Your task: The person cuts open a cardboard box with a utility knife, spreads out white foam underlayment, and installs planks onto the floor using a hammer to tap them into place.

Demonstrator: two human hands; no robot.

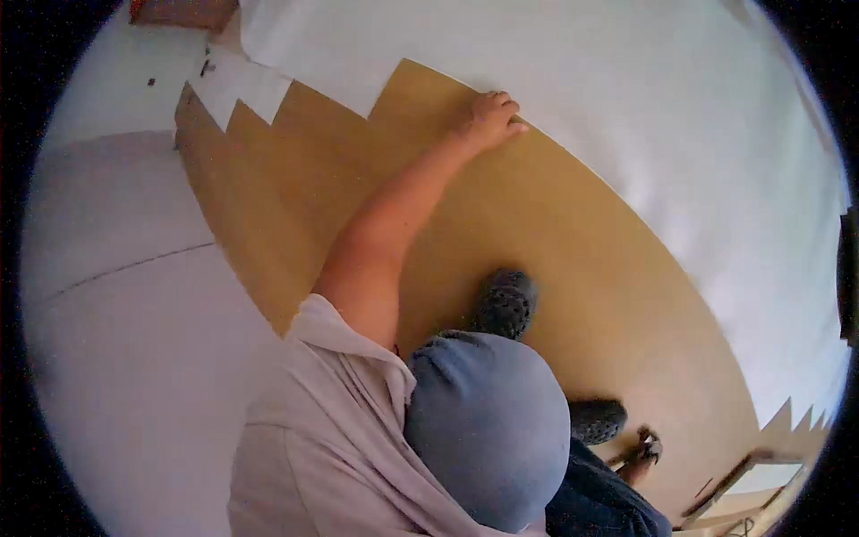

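Note:
My left hand (493, 121) reaches forward to the long edge of a wood-toned floor plank (429, 103). Its fingers are bent over that edge, where the plank meets the white underlay (608, 89). Low on the right, past my knee, is my right hand (636, 472), closed around a dark tool that looks like a hammer (650, 443). That hand is small and partly hidden by my leg, so the grip is hard to make out. Wood-toned flooring (626, 295) lies beneath me, its board ends stepped at the far left.
My dark perforated shoes (506, 302) stand on the boards. A pale wall (134, 340) rises along the left. Toward the lower right lies a framed rectangular piece (752, 483) with a light surface. Stepped board ends (792, 421) also show at the right.

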